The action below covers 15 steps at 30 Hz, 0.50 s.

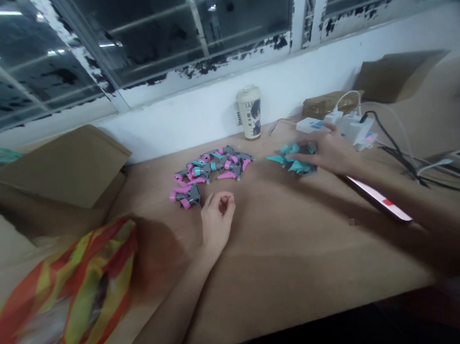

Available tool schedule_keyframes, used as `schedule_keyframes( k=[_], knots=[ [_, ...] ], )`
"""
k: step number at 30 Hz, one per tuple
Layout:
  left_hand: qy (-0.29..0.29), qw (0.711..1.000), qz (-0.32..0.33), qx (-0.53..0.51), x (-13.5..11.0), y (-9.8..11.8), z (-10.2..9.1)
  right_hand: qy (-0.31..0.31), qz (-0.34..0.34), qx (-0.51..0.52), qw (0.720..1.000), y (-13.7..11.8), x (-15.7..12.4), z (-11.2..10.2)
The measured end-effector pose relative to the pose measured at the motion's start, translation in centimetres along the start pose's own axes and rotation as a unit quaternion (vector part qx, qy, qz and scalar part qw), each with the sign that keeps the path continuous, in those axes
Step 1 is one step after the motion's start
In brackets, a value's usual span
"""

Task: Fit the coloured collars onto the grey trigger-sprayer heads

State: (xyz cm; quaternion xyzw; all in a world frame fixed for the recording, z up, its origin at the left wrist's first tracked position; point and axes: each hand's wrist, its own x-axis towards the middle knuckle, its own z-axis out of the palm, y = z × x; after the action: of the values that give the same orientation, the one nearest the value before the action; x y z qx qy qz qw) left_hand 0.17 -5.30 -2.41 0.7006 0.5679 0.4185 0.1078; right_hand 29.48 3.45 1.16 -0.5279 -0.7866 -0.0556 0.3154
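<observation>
My left hand [216, 219] rests on the brown table [289, 251] with its fingers curled loosely inward; nothing shows in them. Just beyond it lies a pile of small pink-and-grey plastic parts [210, 173]. My right hand [328, 153] reaches farther back and to the right, its fingers down on a smaller pile of teal-and-grey parts [295, 158], touching or gripping them. Which of the two I cannot make out.
A paper cup [249, 112] stands by the wall. White chargers and cables [352, 128] lie behind my right hand, and a phone [380, 199] under my right forearm. Cardboard boxes [66, 166] sit at the left, and a red-yellow bag [66, 301] at the near left.
</observation>
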Motion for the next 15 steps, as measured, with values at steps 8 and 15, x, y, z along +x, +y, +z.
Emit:
schedule_keyframes(
  k=[8,15],
  knots=[
    [0.012,1.0,0.012,0.013,0.3,-0.7,0.2,-0.182,-0.008,-0.066,0.981,3.4,5.9,0.7],
    [0.009,0.999,0.018,0.027,0.2,-0.7,0.2,-0.133,-0.038,-0.03,0.99,0.6,7.4,1.8]
  ],
)
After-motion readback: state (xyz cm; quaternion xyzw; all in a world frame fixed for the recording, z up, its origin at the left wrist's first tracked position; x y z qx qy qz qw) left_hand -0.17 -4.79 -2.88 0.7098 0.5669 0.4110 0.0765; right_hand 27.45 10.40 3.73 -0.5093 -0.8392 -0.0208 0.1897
